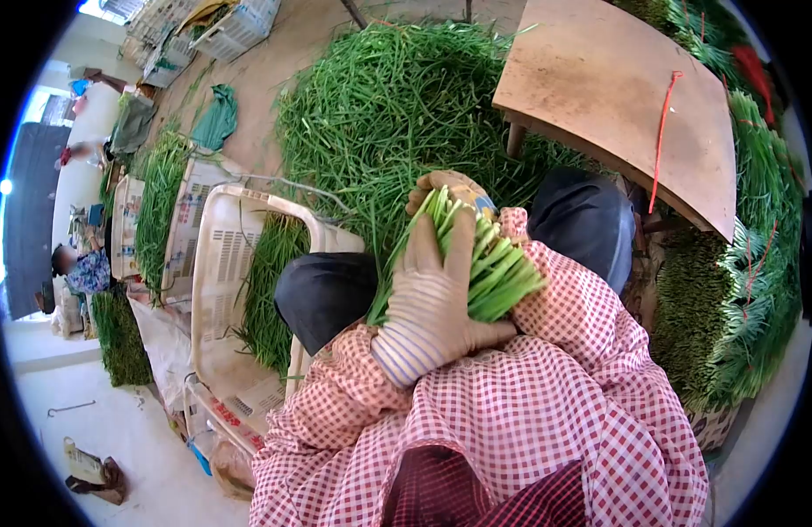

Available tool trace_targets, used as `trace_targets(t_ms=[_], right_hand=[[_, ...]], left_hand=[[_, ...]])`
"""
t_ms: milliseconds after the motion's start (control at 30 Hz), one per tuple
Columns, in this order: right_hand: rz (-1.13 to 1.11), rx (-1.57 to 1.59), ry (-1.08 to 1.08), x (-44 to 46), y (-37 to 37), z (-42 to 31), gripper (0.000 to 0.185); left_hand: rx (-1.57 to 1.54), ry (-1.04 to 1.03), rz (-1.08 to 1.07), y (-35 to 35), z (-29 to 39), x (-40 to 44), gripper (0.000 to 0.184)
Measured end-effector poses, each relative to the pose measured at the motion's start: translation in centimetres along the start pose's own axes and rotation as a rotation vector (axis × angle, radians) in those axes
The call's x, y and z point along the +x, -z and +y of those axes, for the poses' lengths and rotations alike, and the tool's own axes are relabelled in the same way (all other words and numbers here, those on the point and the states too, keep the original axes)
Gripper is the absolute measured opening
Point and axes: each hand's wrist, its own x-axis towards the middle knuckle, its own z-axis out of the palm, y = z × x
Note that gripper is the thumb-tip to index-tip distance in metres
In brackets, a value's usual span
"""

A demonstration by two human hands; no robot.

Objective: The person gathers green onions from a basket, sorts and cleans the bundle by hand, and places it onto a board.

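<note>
A bunch of chives (503, 277), long green stalks with pale cut ends, is held in front of my chest between both hands. My left hand (434, 303), in a beige glove with a striped cuff, presses around its near side with thumb and fingers spread along the stalks. On the far side, my right hand (450, 186), also gloved, curls around the bunch, and most of its fingers are hidden behind it. Past my knees lies a large loose heap of chives (388, 105) on the floor.
A white plastic basket (214, 290) with chives inside stands at my left knee. To the right is a wooden table (612, 97) with a red tie (663, 132) on it. Tied bundles (757, 255) are stacked at the far right. A person (88, 268) sits at the far left.
</note>
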Motion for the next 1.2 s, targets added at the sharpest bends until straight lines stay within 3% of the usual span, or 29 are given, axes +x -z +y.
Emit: trace_targets(t_ms=[133, 200, 267, 300, 367, 433, 500, 567, 600, 633, 700, 733, 767, 800, 867, 900, 933, 1000, 1033, 1100, 1200], right_hand=[[0.001, -0.025, 0.006, 0.1, -1.6, 0.4, 0.015], [-0.074, -0.072, -0.217, 1.4, -1.2, 0.3, 0.020], [-0.172, -0.060, -0.158, 0.8, -0.7, 0.5, 0.049], [0.004, 0.140, -0.233, -0.4, -1.8, 0.2, 0.058], [-0.235, 0.212, -0.209, -0.8, -0.4, 0.6, 0.079], [-0.362, 0.319, -0.176, -1.4, 0.2, 0.9, 0.086], [-0.450, 0.309, -0.109, -1.4, 1.0, 1.7, 0.093], [-0.459, 0.075, 0.138, -1.5, 0.8, 2.2, 0.088], [-0.432, -0.013, 0.163, -1.8, 0.6, 1.8, 0.087], [-0.404, -0.101, 0.186, -2.1, 0.4, 1.4, 0.091], [-0.570, -0.468, 0.439, -2.4, 0.7, 0.8, 0.111], [-0.534, -0.440, 0.302, -2.9, 0.8, 0.5, 0.110], [-0.533, -0.441, 0.301, -2.6, 1.1, 0.7, 0.110], [-0.472, -0.400, 0.258, -2.0, 1.3, 0.8, 0.107], [-0.268, -0.457, 0.225, -1.1, 1.7, 0.8, 0.078], [-0.268, -0.461, 0.220, -1.0, 1.8, 0.7, 0.078], [-0.274, -0.471, 0.239, -0.8, 2.0, 0.5, 0.058], [-0.236, -0.481, 0.298, -1.2, 1.4, 0.0, 0.024], [-0.247, -0.493, 0.298, -1.2, 1.0, -0.6, 0.024], [-0.308, -0.492, 0.519, -1.1, -0.2, -2.1, 0.024], [-0.389, -0.539, 0.881, -2.9, -5.7, -7.8, 0.022]], left_hand=[[-0.190, -0.053, 0.214, -1.0, -3.7, -0.1, 0.113], [-0.368, 0.067, 0.258, 0.4, -3.9, 0.0, 0.110], [-0.313, 0.102, 0.335, -0.5, -5.6, 0.0, 0.111], [-0.310, 0.105, 0.340, -0.4, -6.1, 0.0, 0.111], [-0.038, 0.139, 0.263, 0.2, -6.5, 0.0, 0.113], [0.051, 0.157, 0.243, 0.2, -7.4, 0.3, 0.109], [-0.640, 0.162, 0.146, -0.3, -8.6, 0.7, 0.106], [-0.716, 0.184, 0.092, -0.3, -8.7, 0.6, 0.103], [-0.740, 0.211, 0.076, -0.4, -8.3, 0.7, 0.105], [-0.766, 0.241, 0.060, -0.6, -7.9, 0.8, 0.108], [-0.810, 0.212, 0.107, -1.6, -7.0, 0.6, 0.106], [-0.557, 0.253, 0.079, -1.9, -6.5, 0.4, 0.106], [-0.301, 0.285, 0.051, -1.9, -5.8, 0.4, 0.105], [-0.239, 0.354, -0.026, -1.1, -4.4, 0.8, 0.099], [-0.211, 0.338, -0.025, -2.4, -4.4, 0.9, 0.095], [-0.179, 0.320, -0.015, -3.1, -4.7, 0.9, 0.091], [-0.296, 0.214, 0.074, -3.6, -5.0, 0.7, 0.086], [-0.258, 0.221, 0.092, -3.2, -4.9, 1.5, 0.088], [-0.217, 0.228, 0.111, -2.7, -5.0, 2.1, 0.090], [-0.222, 0.238, 0.086, 1.2, -4.4, 3.9, 0.099], [-0.024, -0.277, 0.526, 6.0, -3.6, 7.1, 0.091]])
